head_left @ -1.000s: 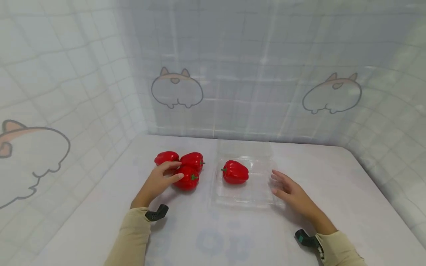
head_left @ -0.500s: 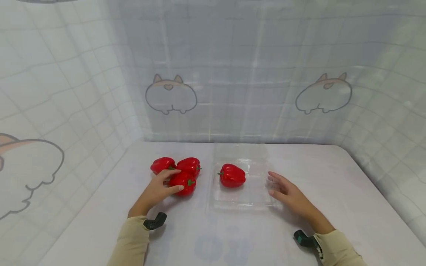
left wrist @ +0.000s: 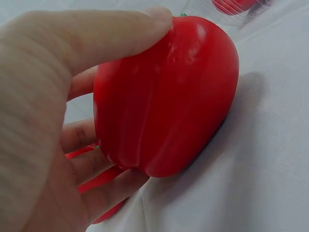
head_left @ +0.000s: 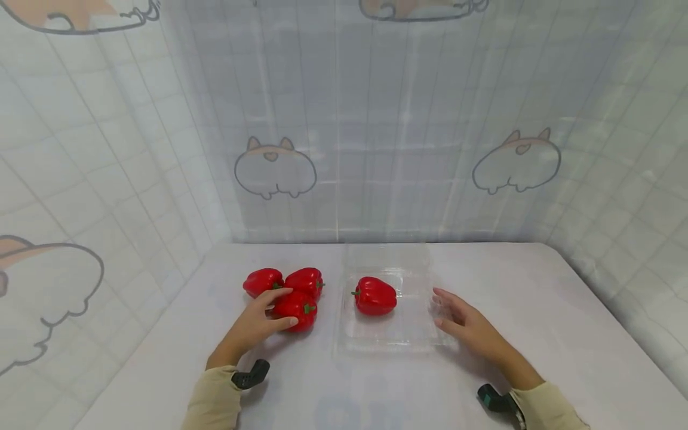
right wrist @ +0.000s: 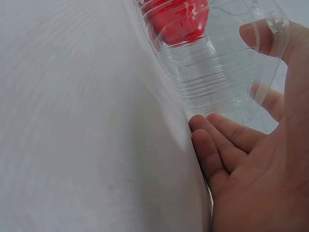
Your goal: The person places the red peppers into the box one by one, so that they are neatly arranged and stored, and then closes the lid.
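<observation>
- Gripped in the left hand [head_left: 251, 323], thumb across it and fingers behind: the nearest red pepper [head_left: 299, 312], left of the clear container [head_left: 412, 313].
- I read the right hand [head_left: 475, 329] as loose, thumb apart from its fingers, by the container's right edge.
- Another pepper [head_left: 376, 297] lies sideways inside the container.
- Beyond the held one I see two more peppers [head_left: 304, 280].

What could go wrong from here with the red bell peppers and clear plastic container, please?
The glossy red bell pepper in the left hand could slip out. Lifting it might roll the red bell pepper close behind it. The clear plastic container, with the right hand at its edge, could slide if bumped.
</observation>
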{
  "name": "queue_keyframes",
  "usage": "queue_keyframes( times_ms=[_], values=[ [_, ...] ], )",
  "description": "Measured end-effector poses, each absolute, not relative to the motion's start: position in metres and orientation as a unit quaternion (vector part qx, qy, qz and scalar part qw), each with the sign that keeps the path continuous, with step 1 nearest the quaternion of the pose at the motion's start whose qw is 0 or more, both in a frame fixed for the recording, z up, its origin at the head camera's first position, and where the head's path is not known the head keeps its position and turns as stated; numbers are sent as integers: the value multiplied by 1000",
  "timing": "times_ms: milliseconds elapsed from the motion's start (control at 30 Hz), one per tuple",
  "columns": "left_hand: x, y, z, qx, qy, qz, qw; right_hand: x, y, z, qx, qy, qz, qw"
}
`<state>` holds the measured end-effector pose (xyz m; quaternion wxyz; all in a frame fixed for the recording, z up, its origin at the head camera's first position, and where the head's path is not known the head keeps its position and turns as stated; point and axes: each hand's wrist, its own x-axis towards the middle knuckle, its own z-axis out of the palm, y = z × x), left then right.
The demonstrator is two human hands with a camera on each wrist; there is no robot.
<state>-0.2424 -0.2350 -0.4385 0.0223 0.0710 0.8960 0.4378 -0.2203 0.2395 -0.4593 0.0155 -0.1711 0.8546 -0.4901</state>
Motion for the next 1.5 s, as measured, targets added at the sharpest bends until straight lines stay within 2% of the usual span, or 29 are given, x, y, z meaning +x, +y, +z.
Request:
queue_keyframes(
  times_ms=[667,1500],
  values=[
    [-237,-217,-438,93,861,500,23,-218,240,-461,-175,853,-491,8],
    [-237,-179,-433,95,834,538,-73,-218,240,-460,-180,851,-493,2]
  ],
)
